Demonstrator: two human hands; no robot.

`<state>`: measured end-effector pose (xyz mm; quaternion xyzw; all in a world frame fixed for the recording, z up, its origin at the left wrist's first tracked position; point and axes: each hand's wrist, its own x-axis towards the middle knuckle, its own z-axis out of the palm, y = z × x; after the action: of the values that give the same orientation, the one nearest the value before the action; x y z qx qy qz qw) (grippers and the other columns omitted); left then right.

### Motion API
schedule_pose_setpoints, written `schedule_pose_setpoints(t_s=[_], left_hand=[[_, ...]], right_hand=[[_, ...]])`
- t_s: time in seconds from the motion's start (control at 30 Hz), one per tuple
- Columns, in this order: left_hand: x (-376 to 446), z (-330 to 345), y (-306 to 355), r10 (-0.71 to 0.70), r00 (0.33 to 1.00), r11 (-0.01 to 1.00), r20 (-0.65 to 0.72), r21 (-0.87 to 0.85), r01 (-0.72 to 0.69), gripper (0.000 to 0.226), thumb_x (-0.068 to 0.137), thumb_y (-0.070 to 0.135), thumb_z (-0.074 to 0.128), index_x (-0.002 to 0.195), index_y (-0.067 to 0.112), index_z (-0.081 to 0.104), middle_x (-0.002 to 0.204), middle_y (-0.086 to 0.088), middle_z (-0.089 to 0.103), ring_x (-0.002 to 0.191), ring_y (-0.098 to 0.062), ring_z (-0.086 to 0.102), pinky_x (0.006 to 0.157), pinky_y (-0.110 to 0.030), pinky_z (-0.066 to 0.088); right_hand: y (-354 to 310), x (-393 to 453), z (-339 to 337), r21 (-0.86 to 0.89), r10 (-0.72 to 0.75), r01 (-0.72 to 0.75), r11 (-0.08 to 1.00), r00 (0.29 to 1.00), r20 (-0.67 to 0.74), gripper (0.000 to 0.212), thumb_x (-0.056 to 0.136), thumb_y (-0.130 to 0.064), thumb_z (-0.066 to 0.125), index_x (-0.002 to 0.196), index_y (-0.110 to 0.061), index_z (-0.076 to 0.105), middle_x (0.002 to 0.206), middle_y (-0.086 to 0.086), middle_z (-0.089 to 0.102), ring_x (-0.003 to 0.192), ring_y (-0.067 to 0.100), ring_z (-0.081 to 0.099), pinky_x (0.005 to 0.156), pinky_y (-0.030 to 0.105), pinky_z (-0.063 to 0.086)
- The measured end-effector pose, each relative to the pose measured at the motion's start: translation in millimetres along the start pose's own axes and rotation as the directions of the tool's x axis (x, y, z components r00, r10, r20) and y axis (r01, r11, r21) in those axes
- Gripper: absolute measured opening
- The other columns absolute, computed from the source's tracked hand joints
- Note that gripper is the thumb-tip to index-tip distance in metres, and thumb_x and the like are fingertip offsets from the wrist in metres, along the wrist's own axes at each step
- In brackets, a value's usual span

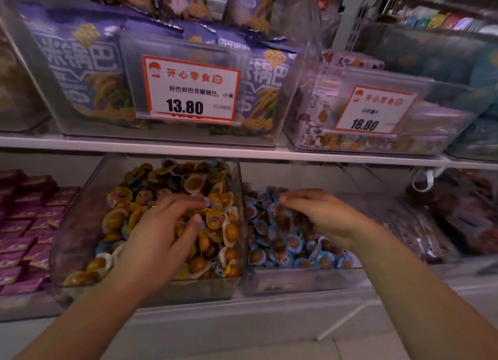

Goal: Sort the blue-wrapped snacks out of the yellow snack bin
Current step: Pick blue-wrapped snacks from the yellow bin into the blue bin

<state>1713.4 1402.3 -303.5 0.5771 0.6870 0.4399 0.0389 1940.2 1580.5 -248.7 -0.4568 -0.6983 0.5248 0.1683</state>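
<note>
The blue-wrapped snacks [129,229] I am after show as thin blue rims scattered through the yellow snack bin [80,198], lower centre-left of the frame; I can pick them out just left of my left hand, along the back of the pile, and near the bin's front right corner. They are small and roundish, so I see no long axis that would matter for a pinch.

My left hand [161,233] lies on the pile in that bin, fingers [186,199] spread and lightly bent over the yellow wrappers, thumb out to the right; I cannot make out anything held in it. It is plainly the nearer hand: the strays beside it sit just off its left edge, while those at the back lie up-frame beyond the fingertips.

My right hand [320,211] is over the neighbouring blue snack bin [296,281], right of centre, its fingertips drawn together at the upper-left of that pile, apparently pinching a blue wrapper, though blur keeps me from being sure.

I judge the next pick belongs to the left hand, with a short shift left.

Above, a shelf [161,144] carries purple bags behind a price tag [191,89].
</note>
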Motion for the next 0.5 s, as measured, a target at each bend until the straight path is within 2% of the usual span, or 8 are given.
schedule_pose_setpoints(t_s=[0.07,0.13,0.2,0.27,0.33,0.37,0.43,0.5], left_hand=[[1,-2,-5,0.007,1.0,0.999,0.023,0.044,-0.008,0.025,0.096,0.035,0.052,0.115,0.031,0.067,0.124,0.019,0.058,0.117,0.0,0.054,0.099,-0.035,0.049],[1,-7,-8,0.02,1.0,0.997,0.016,0.072,-0.021,0.019,0.097,0.032,0.054,0.112,0.032,0.067,0.122,0.02,0.058,0.114,0.002,0.054,0.096,-0.028,0.047],[1,-15,-12,0.018,1.0,0.995,-0.007,0.097,-0.017,0.019,0.096,0.034,0.053,0.111,0.034,0.066,0.118,0.02,0.059,0.109,0.002,0.056,0.09,-0.023,0.046],[-1,-26,-19,0.002,1.0,0.992,-0.009,0.128,-0.001,0.023,0.093,0.035,0.053,0.112,0.035,0.065,0.115,0.017,0.062,0.104,0.002,0.058,0.085,-0.018,0.045],[-7,-35,-27,-0.027,1.0,0.989,-0.013,0.146,0.029,0.02,0.094,0.033,0.056,0.112,0.038,0.064,0.111,0.017,0.063,0.1,0.005,0.056,0.08,-0.005,0.039],[-10,-38,-30,-0.046,0.999,0.987,-0.017,0.151,0.048,0.02,0.094,0.036,0.056,0.112,0.039,0.063,0.111,0.019,0.062,0.1,0.005,0.055,0.079,-0.002,0.037],[-16,-40,-34,-0.074,0.997,0.983,0.018,0.168,0.069,0.028,0.091,0.052,0.053,0.115,0.041,0.062,0.114,0.022,0.058,0.106,0.004,0.055,0.084,-0.01,0.042],[-21,-34,-33,-0.064,0.991,0.981,0.116,0.191,0.041,0.047,0.086,0.066,0.049,0.124,0.04,0.058,0.124,0.024,0.053,0.115,0.005,0.05,0.093,-0.019,0.045]], right_hand=[[-1,4,-3,-0.106,-0.008,0.002,0.994,0.998,-0.054,0.025,0.091,-0.043,0.066,0.091,-0.021,0.077,0.098,-0.005,0.077,0.099,0.013,0.068,0.08,0.029,0.056],[-6,11,-3,-0.097,-0.067,0.053,0.994,0.986,-0.151,0.027,0.093,-0.041,0.063,0.093,-0.018,0.076,0.095,-0.001,0.077,0.096,0.017,0.069,0.09,0.037,0.055],[-13,18,6,-0.022,-0.14,0.138,0.99,0.964,-0.225,0.018,0.095,-0.028,0.06,0.093,-0.019,0.075,0.089,-0.004,0.077,0.091,0.013,0.071,0.091,0.035,0.057],[-23,22,22,0.042,-0.224,0.245,0.969,0.935,-0.275,0.021,0.096,-0.012,0.055,0.09,-0.019,0.073,0.086,-0.006,0.075,0.087,0.011,0.073,0.084,0.03,0.058],[-30,21,41,-0.03,-0.375,0.382,0.924,0.888,-0.265,0.029,0.095,-0.007,0.053,0.086,-0.028,0.07,0.09,-0.008,0.074,0.09,0.008,0.072,0.083,0.025,0.057],[-34,19,50,-0.13,-0.475,0.457,0.88,0.852,-0.219,0.028,0.094,-0.01,0.054,0.086,-0.033,0.069,0.094,-0.009,0.073,0.093,0.007,0.07,0.086,0.024,0.055],[-40,13,68,-0.373,-0.615,0.57,0.732,0.788,-0.004,0.02,0.092,-0.023,0.057,0.097,-0.037,0.069,0.104,-0.011,0.071,0.099,0.006,0.065,0.089,0.024,0.051],[-42,8,84,-0.59,-0.598,0.632,0.502,0.746,0.291,0.03,0.087,-0.039,0.057,0.115,-0.035,0.067,0.11,-0.01,0.069,0.103,0.01,0.061,0.093,0.03,0.049]])
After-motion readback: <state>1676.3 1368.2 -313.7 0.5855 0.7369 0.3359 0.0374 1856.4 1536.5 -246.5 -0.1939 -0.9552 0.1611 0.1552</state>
